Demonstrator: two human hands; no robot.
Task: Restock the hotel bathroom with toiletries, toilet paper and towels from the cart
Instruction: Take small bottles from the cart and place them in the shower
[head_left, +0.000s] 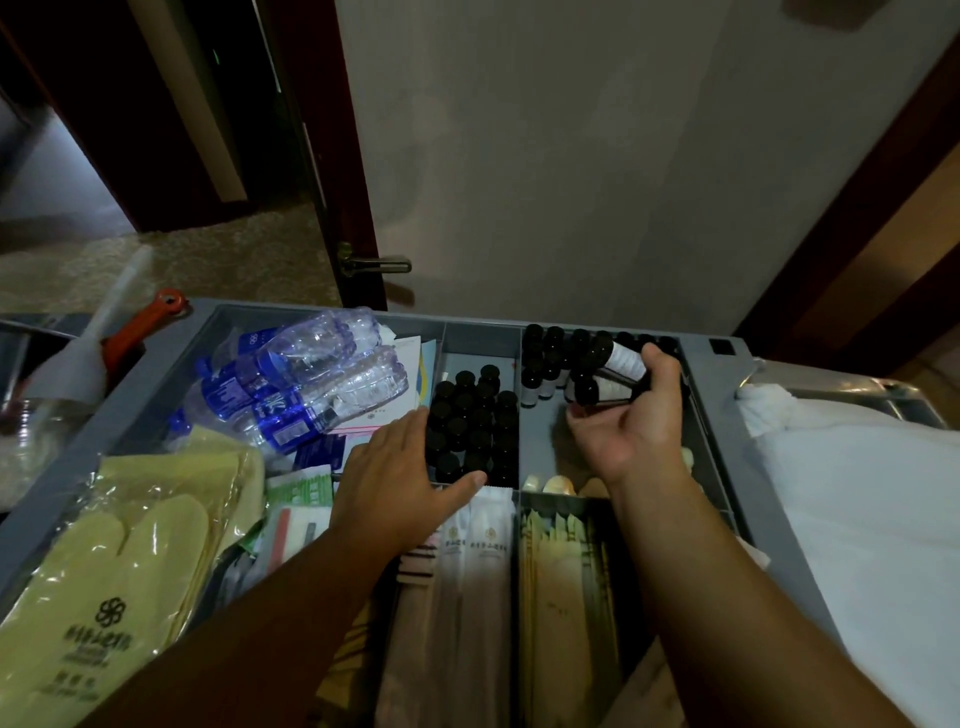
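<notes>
View from above of a grey cart tray (737, 467) split into compartments, standing in front of a pale wall and a dark wooden door with a metal door handle (374, 265).

In the middle compartment stands a block of dark-capped bottles (475, 421), packed upright. Everything below is placed from that block.

The left hand (400, 483) lies palm down at the block's left and near edge. Its fingers (410, 423) are straight and close together, holding nothing, and the thumb stretches along the near side. Whether the hand touches the caps cannot be told.

Right of the block, the right hand (639, 421) is raised over the next compartment. Its fingers are curled round a bundle of small bottles (621, 364) with white labels, lying sideways, caps pointing toward the block. Behind that hand more standing bottles (550, 358) fill the far end of that compartment.

Left of the block lie clear water bottles (306, 379) with blue labels. Nearer the viewer on that side are yellow packets (130, 545) in plastic.

Just in front of the block lie white sachets (483, 545).

Far right, beyond the tray's wall, are folded white towels (857, 493).
</notes>
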